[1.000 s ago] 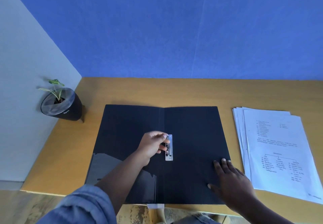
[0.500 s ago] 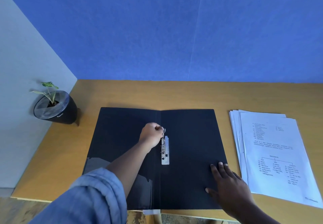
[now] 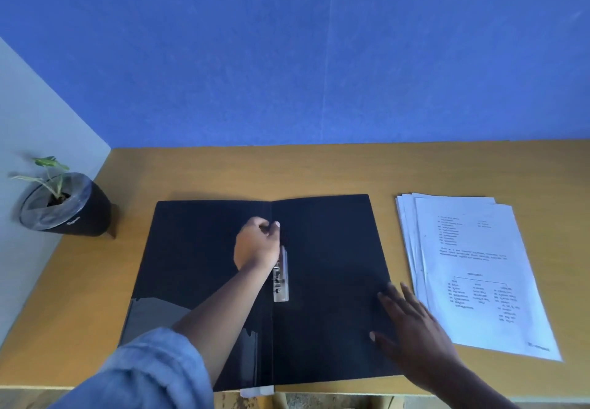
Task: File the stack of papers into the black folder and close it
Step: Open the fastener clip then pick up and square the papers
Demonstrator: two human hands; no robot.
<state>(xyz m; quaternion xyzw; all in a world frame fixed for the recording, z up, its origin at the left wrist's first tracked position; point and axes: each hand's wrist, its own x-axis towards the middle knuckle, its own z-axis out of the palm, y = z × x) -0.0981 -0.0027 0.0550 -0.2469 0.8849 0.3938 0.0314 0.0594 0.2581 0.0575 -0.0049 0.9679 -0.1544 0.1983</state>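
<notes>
On the wooden desk (image 3: 223, 172), a small potted plant (image 3: 64, 204) is seen at about ten o'clock from the folder, against the pale side wall, well apart from everything else. Nothing is placed between the folder and the papers except a strip of bare desk. The black folder (image 3: 332, 249) is laid open flat at the middle of the desk, with a clear pocket (image 3: 150, 316) visible on its left leaf. The stack of papers (image 3: 472, 268) is spread slightly fanned at three o'clock from the folder, printed side up and untouched. The left hand (image 3: 257, 244) is curled at the spine, its fingers pinched on the upper end of the metal clip (image 3: 281, 278), whose lower part is left exposed at six o'clock from the hand. The right hand (image 3: 412, 322) is pressed flat, fingers spread and released, on the folder's right leaf near its outer edge, just beside the papers.
</notes>
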